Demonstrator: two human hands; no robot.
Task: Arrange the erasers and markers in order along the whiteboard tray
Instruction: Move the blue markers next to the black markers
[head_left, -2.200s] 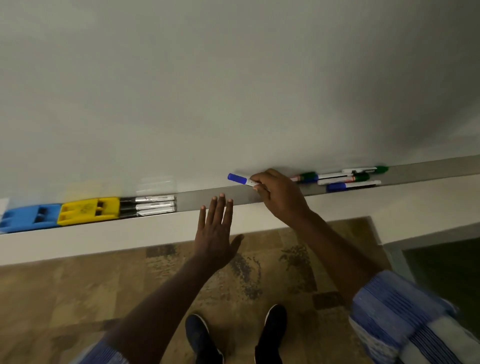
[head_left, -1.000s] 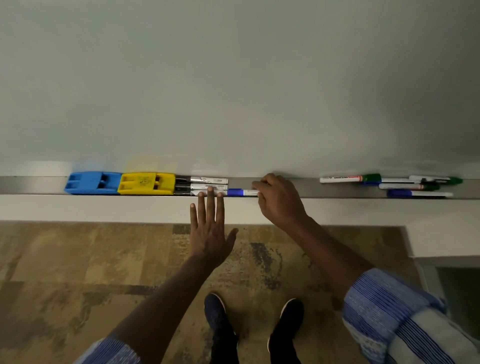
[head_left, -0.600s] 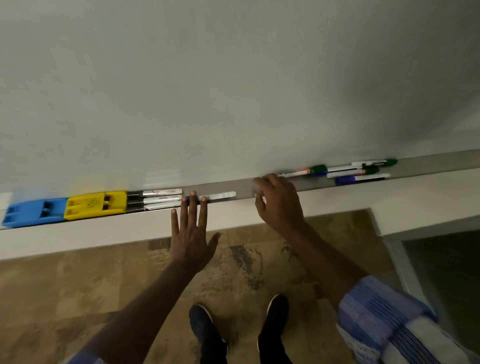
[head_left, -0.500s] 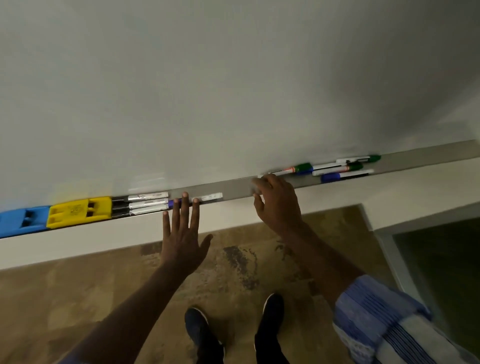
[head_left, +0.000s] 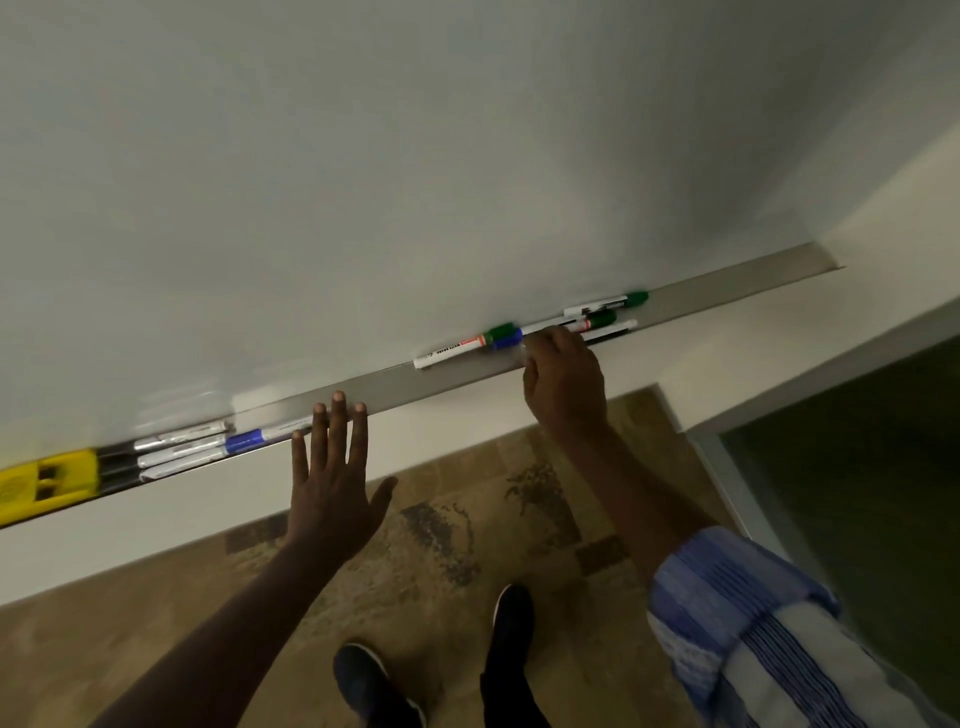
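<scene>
The grey metal tray (head_left: 447, 376) slants from lower left to upper right under the whiteboard. At its left end lies a yellow eraser (head_left: 47, 480). To the right of it lie three black markers (head_left: 182, 449), then a blue-capped marker (head_left: 260, 439). My left hand (head_left: 332, 483) is flat and open, its fingertips on the tray's front edge beside that marker. To the right sits a loose cluster: a green-capped marker (head_left: 457, 349), two more green-capped ones (head_left: 608, 312) and a second blue-capped marker (head_left: 506, 340). My right hand (head_left: 563, 387) curls its fingers over this second blue marker.
The whiteboard (head_left: 415, 182) fills the upper view. The tray ends at the upper right (head_left: 810, 265), next to a wall corner. A white ledge (head_left: 182, 514) runs below the tray. Patterned floor and my shoes (head_left: 436, 670) are beneath; a dark doorway (head_left: 857, 467) is at right.
My right hand let go of the first blue marker beside the black ones and moved right to the cluster, closing on another blue marker. My left hand stayed flat at the tray edge.
</scene>
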